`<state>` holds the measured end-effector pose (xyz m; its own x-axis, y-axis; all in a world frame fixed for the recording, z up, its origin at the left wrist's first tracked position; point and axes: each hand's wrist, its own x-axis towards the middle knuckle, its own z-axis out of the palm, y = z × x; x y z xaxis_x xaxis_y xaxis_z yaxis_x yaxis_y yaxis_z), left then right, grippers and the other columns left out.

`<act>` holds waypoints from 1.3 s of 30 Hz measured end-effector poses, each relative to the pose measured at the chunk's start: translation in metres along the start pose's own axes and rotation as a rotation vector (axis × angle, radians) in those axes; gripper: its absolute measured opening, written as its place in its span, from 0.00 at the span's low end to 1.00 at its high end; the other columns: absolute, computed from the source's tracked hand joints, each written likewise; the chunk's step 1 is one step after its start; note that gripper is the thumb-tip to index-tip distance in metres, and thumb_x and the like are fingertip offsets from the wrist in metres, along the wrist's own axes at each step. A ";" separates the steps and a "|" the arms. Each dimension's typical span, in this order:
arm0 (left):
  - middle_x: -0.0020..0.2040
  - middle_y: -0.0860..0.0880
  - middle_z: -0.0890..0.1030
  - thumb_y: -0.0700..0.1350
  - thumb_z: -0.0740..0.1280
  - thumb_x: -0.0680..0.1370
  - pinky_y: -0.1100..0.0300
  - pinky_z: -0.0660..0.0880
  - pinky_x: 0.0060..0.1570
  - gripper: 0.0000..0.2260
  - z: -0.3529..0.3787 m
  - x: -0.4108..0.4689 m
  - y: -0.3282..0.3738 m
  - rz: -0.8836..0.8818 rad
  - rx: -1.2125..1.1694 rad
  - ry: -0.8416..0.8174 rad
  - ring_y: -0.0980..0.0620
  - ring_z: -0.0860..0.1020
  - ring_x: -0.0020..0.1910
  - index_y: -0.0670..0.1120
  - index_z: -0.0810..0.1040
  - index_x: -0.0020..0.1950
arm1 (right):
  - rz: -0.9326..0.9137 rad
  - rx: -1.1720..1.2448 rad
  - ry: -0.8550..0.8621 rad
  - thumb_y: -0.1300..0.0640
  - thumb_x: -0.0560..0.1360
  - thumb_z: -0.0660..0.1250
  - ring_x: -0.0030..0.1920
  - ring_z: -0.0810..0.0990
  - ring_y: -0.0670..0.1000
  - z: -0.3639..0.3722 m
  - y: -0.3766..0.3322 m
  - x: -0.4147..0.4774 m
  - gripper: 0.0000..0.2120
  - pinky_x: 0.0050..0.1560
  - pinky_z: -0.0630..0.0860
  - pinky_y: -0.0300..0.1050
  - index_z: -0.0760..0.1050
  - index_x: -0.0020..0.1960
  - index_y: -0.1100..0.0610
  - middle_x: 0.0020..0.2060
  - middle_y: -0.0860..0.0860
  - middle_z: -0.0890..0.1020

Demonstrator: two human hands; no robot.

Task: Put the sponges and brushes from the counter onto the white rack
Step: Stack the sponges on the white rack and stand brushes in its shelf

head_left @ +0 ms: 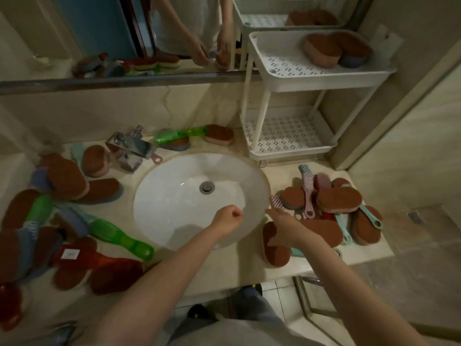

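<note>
The left hand (228,219) is hovering over the sink (174,196), clenched on nothing; the right hand (284,227) is hovering flat, released, just right of the sink, beside a pink brush (277,201) in the pile (339,199); two sponges (321,49) are sitting on the rack (324,78) behind the sink.

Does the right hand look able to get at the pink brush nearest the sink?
Probably yes: the right hand is open beside the pink brush, which lies uncovered at the edge of the sponge pile.
</note>
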<state>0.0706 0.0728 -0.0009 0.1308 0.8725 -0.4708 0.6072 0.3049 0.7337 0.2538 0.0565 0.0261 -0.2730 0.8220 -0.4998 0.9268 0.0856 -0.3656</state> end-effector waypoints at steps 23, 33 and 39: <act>0.64 0.52 0.71 0.44 0.69 0.74 0.53 0.70 0.63 0.26 -0.009 0.001 0.010 -0.114 -0.302 -0.312 0.50 0.71 0.64 0.48 0.64 0.71 | -0.120 0.319 0.189 0.63 0.68 0.73 0.47 0.75 0.53 -0.032 -0.012 0.032 0.17 0.47 0.73 0.45 0.73 0.54 0.57 0.49 0.53 0.74; 0.56 0.43 0.79 0.44 0.73 0.72 0.50 0.76 0.57 0.17 -0.007 0.016 0.022 -0.085 -0.343 -0.083 0.45 0.79 0.54 0.45 0.71 0.56 | -0.024 0.369 0.231 0.58 0.71 0.72 0.53 0.77 0.51 -0.049 0.015 0.028 0.21 0.54 0.74 0.45 0.72 0.63 0.56 0.51 0.49 0.75; 0.58 0.45 0.78 0.44 0.72 0.72 0.55 0.76 0.53 0.18 -0.004 0.022 0.027 -0.126 -0.400 -0.068 0.47 0.78 0.53 0.44 0.71 0.58 | 0.005 -0.052 -0.011 0.52 0.64 0.77 0.63 0.71 0.52 -0.040 0.054 0.001 0.39 0.62 0.72 0.48 0.65 0.71 0.49 0.64 0.47 0.70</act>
<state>0.0866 0.1020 0.0104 0.1343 0.7959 -0.5904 0.2718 0.5433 0.7943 0.3137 0.0841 0.0375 -0.2711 0.8161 -0.5103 0.9401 0.1107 -0.3224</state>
